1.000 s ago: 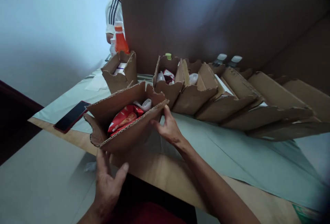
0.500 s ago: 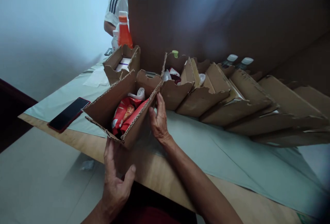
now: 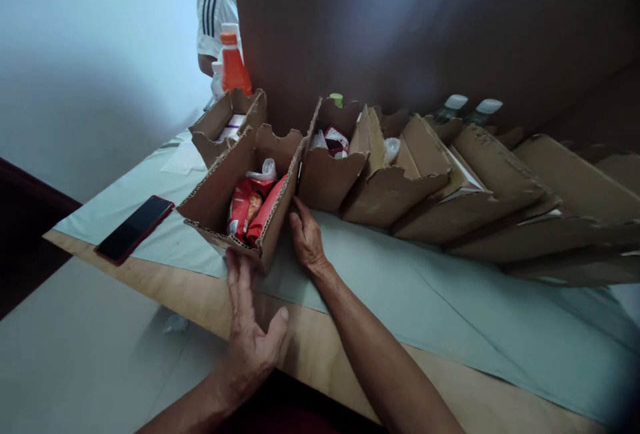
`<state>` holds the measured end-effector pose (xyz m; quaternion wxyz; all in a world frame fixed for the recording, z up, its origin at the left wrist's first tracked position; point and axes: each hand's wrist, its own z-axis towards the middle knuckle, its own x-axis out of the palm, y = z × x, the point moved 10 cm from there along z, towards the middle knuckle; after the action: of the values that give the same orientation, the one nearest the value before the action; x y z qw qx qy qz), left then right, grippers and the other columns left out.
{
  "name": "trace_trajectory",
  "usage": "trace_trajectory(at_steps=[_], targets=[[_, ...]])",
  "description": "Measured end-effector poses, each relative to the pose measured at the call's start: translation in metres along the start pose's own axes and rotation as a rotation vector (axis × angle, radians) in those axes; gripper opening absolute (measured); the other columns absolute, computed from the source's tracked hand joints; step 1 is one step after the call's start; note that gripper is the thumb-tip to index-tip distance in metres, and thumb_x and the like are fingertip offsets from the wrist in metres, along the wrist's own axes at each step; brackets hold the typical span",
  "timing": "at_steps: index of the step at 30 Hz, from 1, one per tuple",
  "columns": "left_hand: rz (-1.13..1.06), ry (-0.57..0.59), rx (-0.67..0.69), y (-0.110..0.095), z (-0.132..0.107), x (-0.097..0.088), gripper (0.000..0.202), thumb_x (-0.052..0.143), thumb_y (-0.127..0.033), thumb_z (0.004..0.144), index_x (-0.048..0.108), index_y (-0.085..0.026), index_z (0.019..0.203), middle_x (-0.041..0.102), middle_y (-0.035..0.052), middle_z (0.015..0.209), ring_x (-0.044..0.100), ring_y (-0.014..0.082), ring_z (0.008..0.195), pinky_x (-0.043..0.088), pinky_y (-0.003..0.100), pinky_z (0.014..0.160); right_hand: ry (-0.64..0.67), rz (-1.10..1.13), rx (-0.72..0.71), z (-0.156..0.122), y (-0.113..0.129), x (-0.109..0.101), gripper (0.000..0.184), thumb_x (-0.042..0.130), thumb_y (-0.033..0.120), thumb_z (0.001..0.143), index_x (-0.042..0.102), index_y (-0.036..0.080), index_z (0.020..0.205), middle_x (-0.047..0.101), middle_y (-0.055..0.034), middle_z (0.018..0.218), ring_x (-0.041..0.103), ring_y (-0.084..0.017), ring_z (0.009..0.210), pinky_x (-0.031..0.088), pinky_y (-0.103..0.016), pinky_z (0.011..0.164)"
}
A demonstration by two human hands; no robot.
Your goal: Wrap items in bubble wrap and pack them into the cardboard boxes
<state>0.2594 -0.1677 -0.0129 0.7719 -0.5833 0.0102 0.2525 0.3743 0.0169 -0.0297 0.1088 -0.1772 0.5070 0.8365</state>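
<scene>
1. Lower centre: left hand [image 3: 250, 331] open, fingertips touching the near end of the cardboard box [image 3: 215, 194].
2. Right hand [image 3: 306, 241] lies open, fingers flat against that box's right wall.
3. Centre-left, on the table [image 3: 170, 277]: the box holds red packets [image 3: 247, 207].
4. Left: phone [image 3: 134, 229].
5. Beyond: row of boxes [image 3: 400, 187].

Both forearms reach forward from below. The left hand [image 3: 253, 334] lies palm down, fingers stretched ahead, thumb spread. The right hand [image 3: 306, 241] stands on edge, fingers extended, nothing gripped.
</scene>
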Motion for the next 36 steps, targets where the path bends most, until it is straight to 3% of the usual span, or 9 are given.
trace_trajectory(at_steps=[3,7,10,14,18,21,24,30,36], targets=[[-0.038,-0.031,0.002,0.005,-0.001,-0.001,0.095,0.067,-0.022,0.089,0.013,-0.035,0.165,0.000,0.0066,0.176,0.005,0.0380,0.161,0.030,0.060,0.125,0.007,-0.010,0.005,-0.004,-0.001,0.004,0.072,0.033,0.067,0.101,0.052,0.015,0.148,0.056,-0.0175,0.152,0.052,-0.029,0.141,0.041,-0.049,0.117],[-0.106,-0.080,-0.050,0.021,-0.004,-0.010,0.092,0.066,-0.023,0.090,0.014,-0.036,0.165,0.006,0.0081,0.175,0.019,0.0364,0.159,0.034,0.057,0.124,-0.005,-0.050,0.000,-0.005,0.013,-0.005,0.058,0.044,0.058,0.099,0.061,0.018,0.139,0.063,-0.0158,0.143,0.056,-0.032,0.135,0.044,-0.051,0.111],[-0.093,-0.094,-0.057,0.026,-0.004,-0.014,0.093,0.068,-0.023,0.089,0.014,-0.033,0.165,0.011,0.0095,0.174,0.016,0.0354,0.160,0.029,0.056,0.127,-0.111,-0.111,-0.010,0.010,0.034,-0.037,0.049,0.050,0.042,0.097,0.057,0.022,0.141,0.072,-0.0111,0.125,0.068,-0.027,0.111,0.050,-0.047,0.102],[-0.074,-0.095,-0.025,0.021,-0.003,-0.014,0.094,0.069,-0.024,0.088,0.016,-0.032,0.165,0.013,0.0088,0.173,0.013,0.0348,0.161,0.024,0.055,0.129,-0.185,-0.239,0.016,0.058,0.062,-0.081,0.057,0.051,0.030,0.093,0.049,0.023,0.150,0.076,-0.0049,0.092,0.068,-0.021,0.076,0.055,-0.040,0.084],[-0.033,-0.114,-0.027,0.019,-0.002,-0.016,0.092,0.069,-0.026,0.090,0.017,-0.032,0.165,0.016,0.0078,0.173,0.013,0.0335,0.161,0.016,0.055,0.131,-0.120,-0.434,0.045,0.099,0.073,-0.098,0.033,0.060,0.024,0.086,0.072,0.019,0.117,0.074,-0.0073,0.081,0.070,-0.026,0.081,0.055,-0.044,0.086],[-0.067,-0.109,-0.034,0.020,-0.003,-0.015,0.092,0.069,-0.027,0.091,0.015,-0.033,0.165,0.014,0.0080,0.173,0.016,0.0345,0.160,0.021,0.055,0.129,-0.167,-0.334,0.071,0.102,0.066,-0.112,0.019,0.055,0.022,0.090,0.073,0.016,0.096,0.072,-0.0073,0.076,0.071,-0.024,0.078,0.056,-0.041,0.082],[-0.110,-0.101,-0.044,0.022,-0.003,-0.014,0.091,0.068,-0.027,0.091,0.016,-0.033,0.165,0.014,0.0081,0.173,0.016,0.0353,0.160,0.028,0.055,0.127,-0.216,-0.247,0.093,0.093,0.057,-0.122,0.016,0.056,0.022,0.090,0.070,0.016,0.096,0.071,-0.0046,0.071,0.071,-0.022,0.073,0.056,-0.038,0.077],[-0.050,-0.110,-0.023,0.022,-0.002,-0.024,0.090,0.069,-0.023,0.089,0.020,-0.033,0.164,0.016,0.0080,0.173,0.012,0.0345,0.161,0.022,0.058,0.129,-0.203,-0.372,0.070,0.083,0.079,-0.122,0.016,0.063,0.026,0.089,0.071,0.019,0.100,0.072,-0.0036,0.075,0.071,-0.024,0.079,0.056,-0.040,0.081],[-0.012,-0.136,-0.029,0.028,-0.001,-0.029,0.086,0.069,-0.023,0.089,0.026,-0.034,0.162,0.018,0.0066,0.172,0.014,0.0352,0.160,0.025,0.058,0.128,-0.022,-0.531,0.068,0.056,0.106,-0.089,0.032,0.054,0.025,0.091,0.070,0.020,0.119,0.076,-0.0089,0.091,0.072,-0.030,0.086,0.056,-0.047,0.085]])
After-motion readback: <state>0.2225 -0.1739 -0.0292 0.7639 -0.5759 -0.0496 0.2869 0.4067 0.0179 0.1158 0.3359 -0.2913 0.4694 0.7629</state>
